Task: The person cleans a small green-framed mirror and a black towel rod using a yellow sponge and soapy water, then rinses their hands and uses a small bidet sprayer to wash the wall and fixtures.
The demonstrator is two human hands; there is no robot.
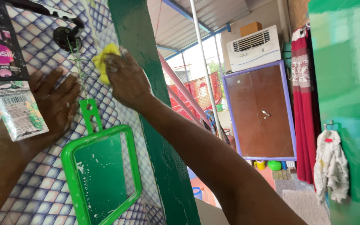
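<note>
Right hand [126, 79], its forearm reaching up from the lower right, is closed around a yellow sponge [103, 62] and presses it flat against the tiled wall [42, 196], patterned in blue and white diamonds. The sponge shows at the hand's left and upper side, bunched under the fingers, so the wall surface not yet covered by the hand lies to the left and below. Left hand [57, 104] rests open, fingers spread and palm flat on the same wall, holding nothing; it sits just left of and slightly lower than the right hand, with a thin green cord [76, 62] running down between the two. That cord hangs from a black hook [66, 36] above and carries a green-framed mirror [101, 175], whose long axis runs roughly vertical with a slight tilt, handle uppermost. The mirror lies directly below both hands, nearer the left palm. Sachet strips [9, 83] hang at the far left, overlapping the left wrist. A green pillar edge [163, 158] borders the tiles just right of the sponge hand.
</note>
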